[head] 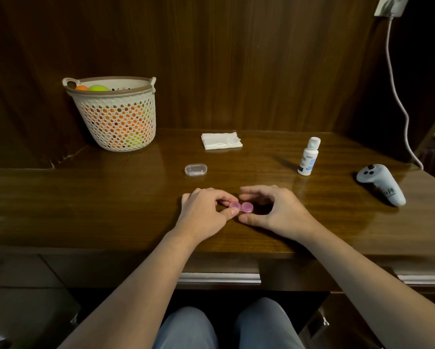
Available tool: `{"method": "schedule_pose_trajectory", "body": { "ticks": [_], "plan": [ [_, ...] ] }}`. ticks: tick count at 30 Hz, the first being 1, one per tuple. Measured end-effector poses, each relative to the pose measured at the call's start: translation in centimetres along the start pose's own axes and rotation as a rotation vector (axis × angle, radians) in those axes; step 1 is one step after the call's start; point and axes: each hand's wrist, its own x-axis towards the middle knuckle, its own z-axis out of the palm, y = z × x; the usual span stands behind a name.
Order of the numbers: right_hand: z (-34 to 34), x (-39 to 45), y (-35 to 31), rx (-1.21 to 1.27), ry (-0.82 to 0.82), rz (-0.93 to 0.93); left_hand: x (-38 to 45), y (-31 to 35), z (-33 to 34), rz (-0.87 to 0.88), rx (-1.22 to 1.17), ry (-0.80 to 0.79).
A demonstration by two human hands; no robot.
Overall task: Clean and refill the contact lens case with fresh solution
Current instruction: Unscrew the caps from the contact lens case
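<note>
Wooden surface [110, 197]: our left hand [202, 214] pinches the pink lens case [241, 207], right hand [278, 210] fingers [249, 190] spread around its cap; unscrewing comes next.

A home room — wooden desk [110, 197] with drawers, wood-panelled wall [236, 59], basket [115, 117] of balls.
</note>
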Motion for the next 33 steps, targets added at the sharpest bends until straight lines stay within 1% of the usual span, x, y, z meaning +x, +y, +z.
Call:
{"method": "schedule_pose_trajectory", "body": {
  "ticks": [4, 9, 13, 18, 23, 33],
  "plan": [
    [0.02, -0.04, 0.21, -0.004, 0.055, 0.030, 0.01, -0.07, 0.02, 0.007, -0.005, -0.004],
    [0.18, -0.10, 0.13, -0.033, 0.027, 0.004, 0.00, -0.05, -0.01, 0.012, -0.006, -0.001],
    [0.21, -0.06, 0.12, -0.098, 0.097, 0.019, -0.05, 0.00, -0.04, 0.016, -0.005, -0.005],
    [0.28, -0.11, 0.33, -0.080, 0.053, -0.017, -0.08, 0.04, -0.15, 0.013, -0.007, -0.007],
    [0.29, -0.06, 0.46, -0.092, 0.099, -0.010, -0.09, 0.07, -0.18, 0.015, -0.010, -0.007],
    [0.46, 0.13, 0.48, -0.099, 0.078, -0.028, 0.03, -0.25, -0.06, 0.020, -0.016, -0.010]
  ]
}}
